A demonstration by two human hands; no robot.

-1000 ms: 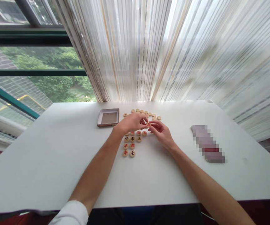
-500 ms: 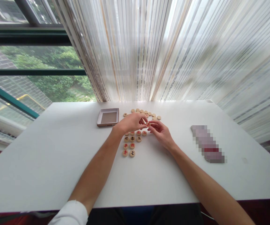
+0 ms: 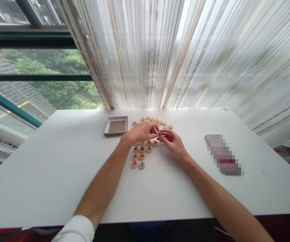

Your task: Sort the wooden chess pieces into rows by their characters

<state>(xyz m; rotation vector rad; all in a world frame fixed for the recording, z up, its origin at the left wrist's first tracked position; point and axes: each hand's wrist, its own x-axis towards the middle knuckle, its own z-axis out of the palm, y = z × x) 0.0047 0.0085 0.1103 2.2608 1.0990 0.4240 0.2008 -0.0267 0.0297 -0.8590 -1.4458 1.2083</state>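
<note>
- Left, we see a shallow rectangular box with pale walls and a brown-grey bottom [image 3: 117, 127], lying open on the white table [image 3: 59, 174].
- Next, we have rows of round pale-wood pieces with red or black characters [image 3: 142, 157], partly covered by our left hand [image 3: 143, 131].
- Its fingers are nearly closed, pinching a round pale-wood piece with a red mark [image 3: 159, 133], which sits between our two hands, above the rows.
- Behind, we find a loose curve of plain-topped round wooden pieces [image 3: 160, 122].
- Our right hand [image 3: 172, 141] has its fingers slightly parted, gripping the same piece's right side.
- Farther right, well apart, lies a pixelated pinkish-grey, elongated object [image 3: 223, 153].
</note>
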